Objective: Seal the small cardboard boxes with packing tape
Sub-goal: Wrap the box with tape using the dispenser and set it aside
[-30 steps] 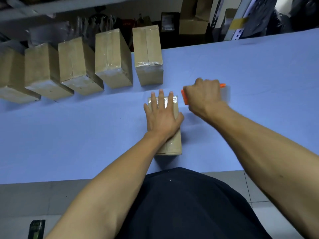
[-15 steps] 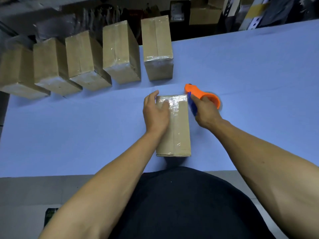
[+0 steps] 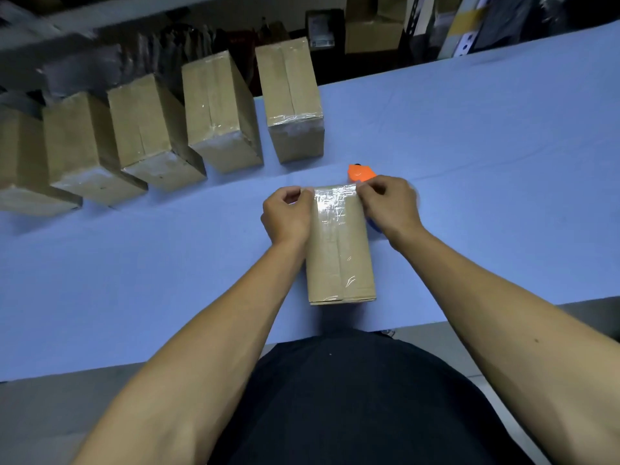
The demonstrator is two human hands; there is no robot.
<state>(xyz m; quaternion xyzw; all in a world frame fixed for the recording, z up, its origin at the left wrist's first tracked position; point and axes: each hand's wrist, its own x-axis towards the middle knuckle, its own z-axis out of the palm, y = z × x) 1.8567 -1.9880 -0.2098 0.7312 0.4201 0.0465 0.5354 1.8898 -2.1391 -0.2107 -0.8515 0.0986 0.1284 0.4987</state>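
Both hands have shifted to the far end of the cardboard box (image 3: 339, 243) since 0.5 s ago, the right one letting go of the orange tape dispenser (image 3: 360, 172), which now lies at the box's 1 o'clock. Left hand (image 3: 288, 213) and right hand (image 3: 389, 204) curl fingers onto glossy, wrinkled clear tape (image 3: 332, 199) at the corners. At 11 o'clock, 5 taped boxes (image 3: 221, 109) stand on the blue table (image 3: 486, 162).

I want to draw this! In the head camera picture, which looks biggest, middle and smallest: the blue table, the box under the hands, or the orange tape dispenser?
1. Blue table: biggest by far.
2. Box under the hands.
3. Orange tape dispenser: smallest, though the right hand hides part of it, so its full size is unsure.
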